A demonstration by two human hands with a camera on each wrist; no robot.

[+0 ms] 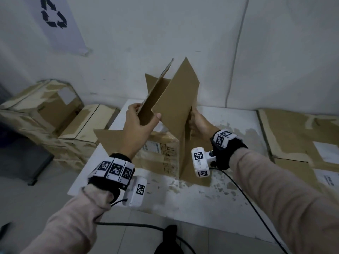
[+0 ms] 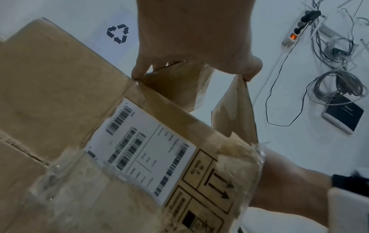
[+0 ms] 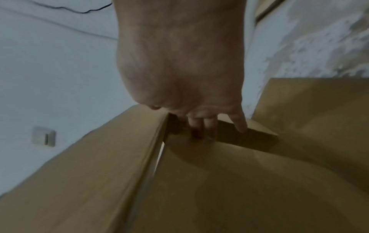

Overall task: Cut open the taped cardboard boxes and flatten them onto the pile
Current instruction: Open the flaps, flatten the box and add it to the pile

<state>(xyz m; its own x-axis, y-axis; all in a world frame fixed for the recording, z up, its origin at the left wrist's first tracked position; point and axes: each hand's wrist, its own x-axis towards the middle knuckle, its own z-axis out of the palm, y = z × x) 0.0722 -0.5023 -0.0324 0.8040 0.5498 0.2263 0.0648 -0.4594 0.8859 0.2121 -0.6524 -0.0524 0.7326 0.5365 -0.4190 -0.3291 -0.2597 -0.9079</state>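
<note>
An opened brown cardboard box (image 1: 165,149) stands on the white table (image 1: 211,195), its flaps raised; a white shipping label (image 2: 139,149) and torn tape show on its side. My left hand (image 1: 141,123) grips the edge of the left flap (image 1: 156,90), thumb on the near face. My right hand (image 1: 197,123) grips the rear edge of the large right flap (image 1: 179,99); its fingers (image 3: 201,126) curl over the cardboard edge. One more flap (image 1: 108,138) lies spread out to the left. No cutter is visible.
Taped boxes (image 1: 45,109) stand stacked on the left by the wall. Flattened cardboard (image 1: 300,136) with labels lies on the right. A recycling sign (image 1: 53,15) hangs on the wall. A black cable (image 1: 256,208) trails over the table's front right.
</note>
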